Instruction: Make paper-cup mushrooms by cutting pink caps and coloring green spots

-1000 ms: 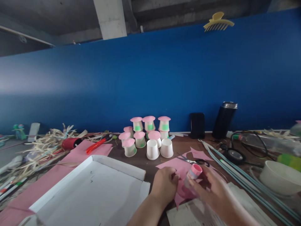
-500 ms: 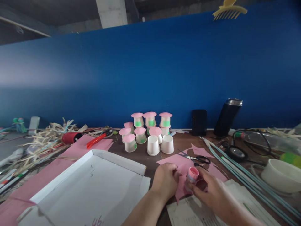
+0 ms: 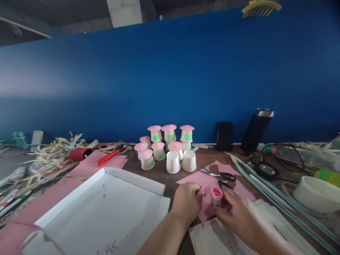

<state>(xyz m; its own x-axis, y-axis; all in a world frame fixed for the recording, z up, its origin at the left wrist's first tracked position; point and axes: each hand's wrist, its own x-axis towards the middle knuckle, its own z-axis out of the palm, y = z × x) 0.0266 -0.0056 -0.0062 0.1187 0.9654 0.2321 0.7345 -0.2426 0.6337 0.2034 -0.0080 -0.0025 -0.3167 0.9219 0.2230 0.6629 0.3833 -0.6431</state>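
The right hand (image 3: 235, 212) grips a small pink-capped tube (image 3: 216, 196), apparently a glue stick, fingers closed round its lower body. The tube stands nearly upright, its long axis vertical, cap end up, its lower end at or just above the pink paper (image 3: 205, 182); contact there cannot be told. The right forearm enters from the near right corner, the wrist angled inward to the left.

The left hand (image 3: 187, 201) lies just left of the tube, knuckles up, fingers curled and pressed down on the near left part of the same pink paper. It is closed flat on the sheet; whether it pinches an edge cannot be told. The two hands are close, with the tube between them and nearer the right.

Beyond the hands, scissors (image 3: 219, 175) lie on the far part of the paper, blades pointing left. Farther off stand two plain white cups (image 3: 180, 161), upturned, and behind them a cluster of pink-topped cups (image 3: 163, 141). A white tray (image 3: 101, 209) sits to the left, touching neither hand. A white bowl (image 3: 316, 194) rests well off to the right.
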